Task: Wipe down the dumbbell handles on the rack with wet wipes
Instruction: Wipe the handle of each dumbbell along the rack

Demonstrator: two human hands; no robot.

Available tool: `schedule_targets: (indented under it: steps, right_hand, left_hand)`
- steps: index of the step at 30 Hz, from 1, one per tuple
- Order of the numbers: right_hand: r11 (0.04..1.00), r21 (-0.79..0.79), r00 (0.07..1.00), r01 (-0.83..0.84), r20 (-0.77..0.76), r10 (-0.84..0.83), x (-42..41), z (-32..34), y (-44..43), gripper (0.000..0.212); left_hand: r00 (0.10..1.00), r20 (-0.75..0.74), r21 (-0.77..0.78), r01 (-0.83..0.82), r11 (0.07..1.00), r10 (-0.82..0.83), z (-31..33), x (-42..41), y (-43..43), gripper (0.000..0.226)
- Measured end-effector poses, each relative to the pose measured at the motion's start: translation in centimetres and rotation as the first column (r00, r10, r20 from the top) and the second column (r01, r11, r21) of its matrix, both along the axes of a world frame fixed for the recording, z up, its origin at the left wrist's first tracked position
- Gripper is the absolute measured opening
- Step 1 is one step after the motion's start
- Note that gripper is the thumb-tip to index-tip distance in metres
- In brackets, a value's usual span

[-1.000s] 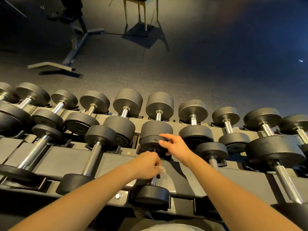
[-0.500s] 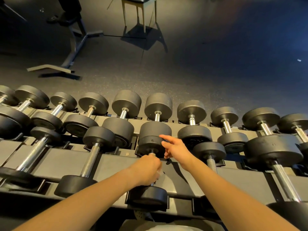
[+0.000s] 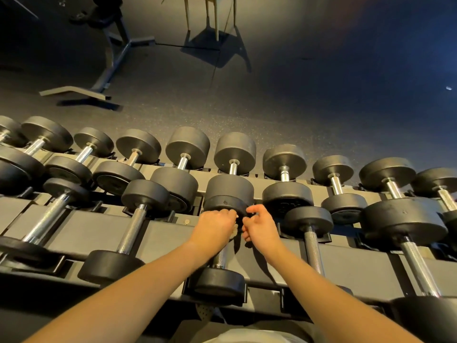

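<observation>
Left hand [image 3: 215, 227] clenches a crumpled white wet wipe [image 3: 234, 234] around the far end of the knurled chrome handle [image 3: 220, 257] of 1 black round-headed dumbbell [image 3: 220, 283] on the dark grey metal rack [image 3: 160, 233]'s near tier, probably wrapped for all-round contact. Right hand [image 3: 261, 230] is curled just beside the wipe; can't tell if it pinches.

1. Dark speckled floor [image 3: 321, 107] out ahead of me, going bluish toward its right edge.
2. Far left corner: a grey metal equipment frame [image 3: 116, 55], with its flat foot bar [image 3: 74, 91] lying on the floor.
3. Middle of the far edge: pale furniture legs [image 3: 216, 18], the top cut off, throwing a hard shadow [image 3: 217, 50] my way.
4. Right edge: a small white speck [image 3: 448, 88], too small to identify.
</observation>
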State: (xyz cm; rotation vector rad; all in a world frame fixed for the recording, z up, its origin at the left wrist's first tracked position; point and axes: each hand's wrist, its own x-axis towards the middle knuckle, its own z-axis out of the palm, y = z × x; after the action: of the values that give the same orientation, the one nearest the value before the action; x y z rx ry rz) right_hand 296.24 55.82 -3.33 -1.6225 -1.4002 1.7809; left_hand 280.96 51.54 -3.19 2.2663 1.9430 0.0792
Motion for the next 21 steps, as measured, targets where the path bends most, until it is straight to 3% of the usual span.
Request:
schedule_targets:
  steps: [2, 4, 6, 9, 11, 14, 17, 18, 19, 21]
  right_hand:
    - [0.989, 0.083, 0.991, -0.122, 0.055, 0.118, 0.0, -0.4, -1.4, 0.023]
    - [0.963, 0.129, 0.971, -0.236, 0.057, 0.231, -0.2, -0.3, -2.4, 0.019]
    - [0.957, 0.129, 0.965, -0.261, 0.024, 0.26, -0.4, -0.1, -2.7, 0.022]
    - [0.926, 0.187, 0.945, -0.327, 0.093, 0.315, -0.9, 0.1, -3.1, 0.023]
    - [0.888, 0.254, 0.915, -0.384, 0.234, 0.329, -1.4, 0.0, -3.4, 0.014]
    - [0.833, 0.271, 0.858, -0.482, 0.338, 0.386, -1.7, -0.1, -3.3, 0.012]
    - [0.685, 0.217, 0.705, -0.696, 0.391, 0.592, -1.6, 0.4, -3.5, 0.01]
    - [0.706, 0.207, 0.721, -0.677, 0.38, 0.58, -1.5, 0.3, -3.6, 0.01]
    - [0.794, 0.203, 0.802, -0.573, 0.338, 0.492, -1.6, 0.2, -3.7, 0.011]
    - [0.984, 0.129, 0.968, -0.122, 0.234, 0.09, -2.6, -0.5, -3.1, 0.011]
  left_hand:
    - [0.948, 0.212, -0.068, -0.226, 0.972, 0.235, -0.4, 0.0, -1.1, 0.011]
    - [0.812, 0.427, -0.227, -0.33, 0.916, 0.398, 0.1, -0.4, -2.0, 0.009]
    - [0.692, 0.547, -0.417, -0.264, 0.87, 0.472, 1.6, -1.4, -2.4, 0.014]
    - [0.584, 0.569, -0.641, -0.125, 0.757, 0.578, 3.4, -3.3, -2.7, 0.03]
    - [0.645, 0.489, -0.649, -0.182, 0.739, 0.588, 3.4, -4.3, -3.4, 0.031]
    - [0.796, 0.318, -0.522, -0.307, 0.796, 0.515, 3.3, -5.0, -5.1, 0.031]
    - [0.811, 0.284, -0.477, -0.344, 0.809, 0.512, 3.3, -5.5, -6.3, 0.026]
    - [0.805, 0.284, -0.487, -0.346, 0.802, 0.52, 3.1, -5.6, -6.4, 0.024]
    - [0.785, 0.306, -0.517, -0.338, 0.786, 0.539, 3.0, -5.6, -6.5, 0.022]
    - [0.669, 0.407, -0.635, -0.282, 0.72, 0.621, 2.8, -5.0, -6.4, 0.018]
